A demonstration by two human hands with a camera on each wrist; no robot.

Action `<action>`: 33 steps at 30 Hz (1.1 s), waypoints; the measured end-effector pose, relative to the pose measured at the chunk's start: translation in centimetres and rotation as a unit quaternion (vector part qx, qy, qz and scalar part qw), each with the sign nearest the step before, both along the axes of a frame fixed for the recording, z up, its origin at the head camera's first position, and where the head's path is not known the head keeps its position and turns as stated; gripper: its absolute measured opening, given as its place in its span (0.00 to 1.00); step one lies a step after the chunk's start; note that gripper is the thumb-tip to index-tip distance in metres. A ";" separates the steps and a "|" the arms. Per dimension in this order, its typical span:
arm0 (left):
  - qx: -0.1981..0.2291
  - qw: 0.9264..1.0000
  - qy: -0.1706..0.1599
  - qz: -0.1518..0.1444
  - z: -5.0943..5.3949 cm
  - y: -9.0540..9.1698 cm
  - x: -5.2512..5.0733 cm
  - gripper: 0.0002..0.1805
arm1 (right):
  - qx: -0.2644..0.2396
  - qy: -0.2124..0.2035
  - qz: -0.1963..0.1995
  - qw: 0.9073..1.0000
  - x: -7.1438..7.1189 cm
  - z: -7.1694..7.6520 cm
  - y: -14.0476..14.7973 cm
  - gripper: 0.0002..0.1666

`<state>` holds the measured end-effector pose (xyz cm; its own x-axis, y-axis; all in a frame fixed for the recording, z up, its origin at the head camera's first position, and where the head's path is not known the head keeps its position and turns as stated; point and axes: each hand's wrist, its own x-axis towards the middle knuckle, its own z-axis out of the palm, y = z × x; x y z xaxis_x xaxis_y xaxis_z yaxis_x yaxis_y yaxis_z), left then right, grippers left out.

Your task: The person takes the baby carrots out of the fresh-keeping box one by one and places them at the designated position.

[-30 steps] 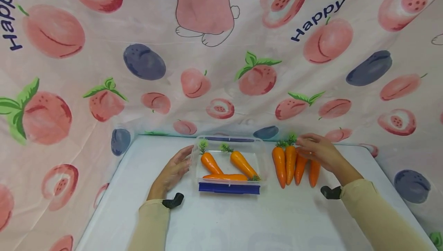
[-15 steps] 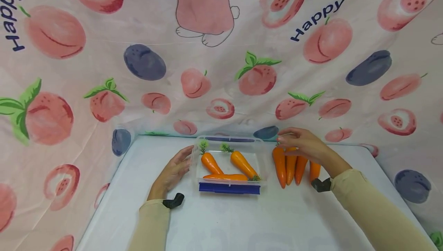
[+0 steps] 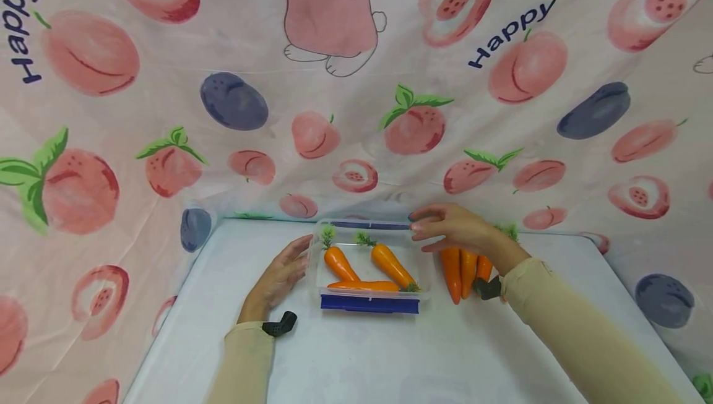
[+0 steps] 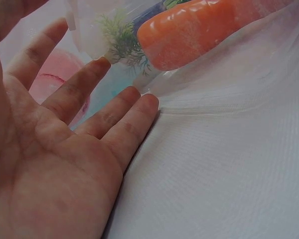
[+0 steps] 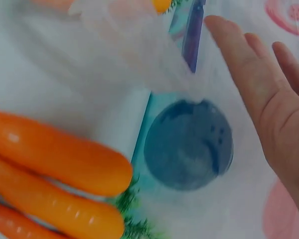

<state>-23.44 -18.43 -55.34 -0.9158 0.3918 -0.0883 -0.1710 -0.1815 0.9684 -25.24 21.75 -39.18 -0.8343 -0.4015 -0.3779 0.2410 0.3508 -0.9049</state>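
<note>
A clear plastic box with blue side clips stands on the white table, holding three orange toy carrots with green tops. Against the box's left wall, my left hand lies with its fingers spread; in the left wrist view the fingertips are at the clear plastic. My right hand reaches to the box's back right corner, fingers extended and holding nothing. Below that hand lies a row of more carrots, partly covered by the hand and wrist. The right wrist view shows the row's carrots up close.
A fruit-print cloth rises behind the table and along both sides. The white table top stretches in front of the box. A blue clip sticks out at the box's front.
My right hand has moved left, from above the right end of the carrot row to the box's right rim. The left hand and the box have stayed in place.
</note>
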 end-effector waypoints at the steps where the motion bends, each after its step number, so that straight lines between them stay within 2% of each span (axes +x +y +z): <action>1: -0.002 1.000 -0.001 0.000 0.0 0.0 0.0 0.31 | 0.003 -0.001 0.008 1.000 -0.1 0.0 -0.4 0.39; 7: -0.003 1.000 0.000 0.001 0.1 0.0 0.1 0.31 | 0.024 -0.022 0.036 0.999 -0.9 -0.2 -2.6 0.40; 13: -0.001 1.000 0.001 -0.001 0.1 -0.1 0.1 0.31 | 0.061 -0.071 0.018 0.995 -1.9 -0.8 -4.5 0.37; 17: -0.004 1.000 0.001 0.000 0.1 0.0 0.1 0.31 | 0.074 -0.095 0.010 0.993 -2.3 -1.4 -5.5 0.40; 23: -0.001 1.000 -0.003 0.001 0.1 -0.1 0.1 0.32 | 0.115 -0.100 -0.003 0.988 -2.7 -2.7 -6.7 0.41; 29: -0.004 1.000 -0.010 0.007 0.1 0.0 0.1 0.32 | 0.144 -0.134 -0.021 0.980 -3.0 -4.3 -7.6 0.46; 33: -0.010 1.000 -0.014 0.011 0.0 0.1 -0.1 0.31 | 0.153 -0.151 -0.015 0.976 -3.1 -5.0 -7.8 0.47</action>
